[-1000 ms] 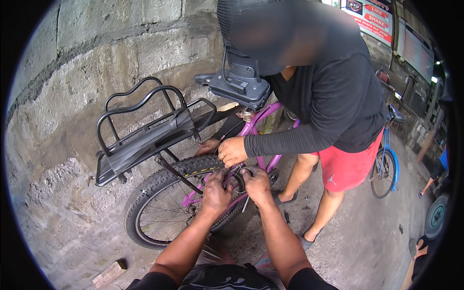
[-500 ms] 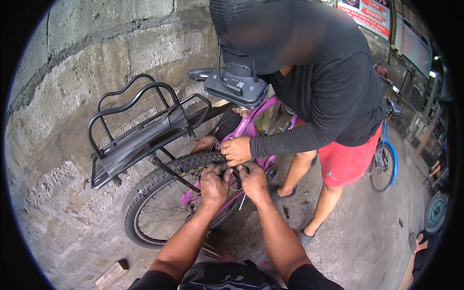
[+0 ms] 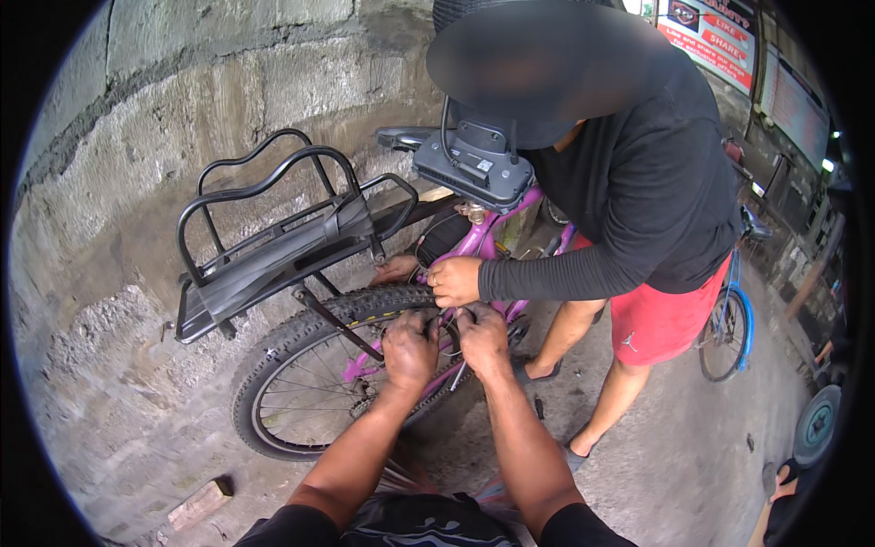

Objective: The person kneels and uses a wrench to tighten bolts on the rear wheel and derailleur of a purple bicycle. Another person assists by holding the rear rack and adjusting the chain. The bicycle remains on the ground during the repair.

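Note:
Both my hands work close together at the rear wheel of a pink bicycle [image 3: 478,239], by the frame tubes beside the knobby tyre [image 3: 273,351]. The fingers of my left hand [image 3: 410,351] are bent in at the rim's edge, around something small that they hide. My right hand [image 3: 481,337] is closed a little to the right, thumb and fingers pinched on a part I cannot make out. Below it shows a thin silver rod [image 3: 458,377]. Just above, a co-worker's hand [image 3: 455,281] touches the frame; their other hand [image 3: 396,269] reaches in behind the tyre.
A black rear rack [image 3: 273,264] wrapped with a rubber strip juts out left, near the concrete wall [image 3: 219,100]. The co-worker [image 3: 629,191] leans over from the right. On the ground lie a wood block [image 3: 200,504] and a dark-handled tool [image 3: 539,407]. A blue bicycle [image 3: 729,314] stands behind.
The view has shifted slightly, so the bicycle and co-worker appear farther right. My hands remain at the same spot on the wheel, with only slight finger movement.

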Demonstrator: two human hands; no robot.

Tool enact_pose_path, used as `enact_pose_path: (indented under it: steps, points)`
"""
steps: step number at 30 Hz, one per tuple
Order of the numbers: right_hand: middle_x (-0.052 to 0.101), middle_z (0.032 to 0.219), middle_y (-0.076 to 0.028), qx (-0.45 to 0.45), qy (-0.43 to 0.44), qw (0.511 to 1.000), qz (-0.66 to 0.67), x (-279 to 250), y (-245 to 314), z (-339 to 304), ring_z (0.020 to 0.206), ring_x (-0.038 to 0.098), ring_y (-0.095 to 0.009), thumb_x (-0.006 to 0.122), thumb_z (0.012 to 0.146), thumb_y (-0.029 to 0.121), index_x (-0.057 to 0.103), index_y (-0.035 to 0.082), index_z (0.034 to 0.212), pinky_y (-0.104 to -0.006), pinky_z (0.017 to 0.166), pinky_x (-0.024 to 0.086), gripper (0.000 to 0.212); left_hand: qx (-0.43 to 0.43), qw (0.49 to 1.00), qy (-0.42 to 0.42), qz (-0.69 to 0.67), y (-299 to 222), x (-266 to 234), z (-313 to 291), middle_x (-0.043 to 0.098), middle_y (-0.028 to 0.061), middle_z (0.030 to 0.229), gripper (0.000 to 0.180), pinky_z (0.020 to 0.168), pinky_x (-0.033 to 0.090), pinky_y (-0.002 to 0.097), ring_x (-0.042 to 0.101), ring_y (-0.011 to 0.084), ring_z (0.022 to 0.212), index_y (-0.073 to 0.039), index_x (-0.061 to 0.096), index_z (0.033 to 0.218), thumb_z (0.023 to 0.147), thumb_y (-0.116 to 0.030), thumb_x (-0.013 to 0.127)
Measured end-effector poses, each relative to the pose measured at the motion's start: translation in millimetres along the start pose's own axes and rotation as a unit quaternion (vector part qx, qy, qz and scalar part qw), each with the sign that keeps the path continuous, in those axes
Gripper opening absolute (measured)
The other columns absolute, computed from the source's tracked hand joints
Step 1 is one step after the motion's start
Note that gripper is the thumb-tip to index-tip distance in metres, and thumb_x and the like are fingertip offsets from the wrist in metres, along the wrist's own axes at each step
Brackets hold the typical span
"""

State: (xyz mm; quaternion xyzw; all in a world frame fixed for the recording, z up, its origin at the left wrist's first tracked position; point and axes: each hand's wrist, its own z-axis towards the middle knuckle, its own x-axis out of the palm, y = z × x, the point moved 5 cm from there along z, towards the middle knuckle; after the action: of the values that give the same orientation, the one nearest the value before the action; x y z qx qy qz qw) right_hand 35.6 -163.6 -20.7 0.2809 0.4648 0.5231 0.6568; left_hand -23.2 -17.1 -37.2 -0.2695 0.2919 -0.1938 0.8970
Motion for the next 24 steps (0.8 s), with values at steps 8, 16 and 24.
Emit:
enact_pose_path:
  steps: [8,16,24]
  points:
    - [0.076,0.096,-0.025,0.022,-0.005,1.0,0.015,2.0,-7.6,-1.0,0.087,0.073,-0.035,0.067,0.102,0.015,0.075,-0.005,0.103,-0.0435,0.083,0.054,0.022,0.008,0.998,-0.01,0.055,-4.0,3.1,-1.5,0.074,0.0173,0.098,0.019,0.083,0.058,0.0486,0.073,0.0389,0.092,-0.004,0.076,0.101,0.088,-0.017,0.081]
    - [0.072,0.087,-0.022,0.003,-0.014,1.0,-0.005,1.6,-5.8,0.3,0.078,0.065,-0.029,0.064,0.102,0.011,0.072,-0.007,0.099,-0.043,0.079,0.052,0.02,-0.043,0.998,0.036,0.034,-4.4,1.5,8.7,0.074,0.0171,0.098,0.022,0.085,0.06,0.0486,0.074,0.0392,0.094,-0.005,0.074,0.1,0.089,-0.022,0.081]
    - [0.072,0.087,-0.012,0.056,-0.005,0.998,-0.01,4.4,-12.8,-3.0,0.081,0.062,-0.018,0.065,0.105,0.009,0.074,-0.007,0.102,-0.0378,0.079,0.051,0.018,-0.06,0.997,0.055,0.008,-3.0,-5.3,5.9,0.073,0.0158,0.105,0.019,0.083,0.061,0.0473,0.074,0.0382,0.093,-0.005,0.073,0.103,0.09,-0.018,0.08]
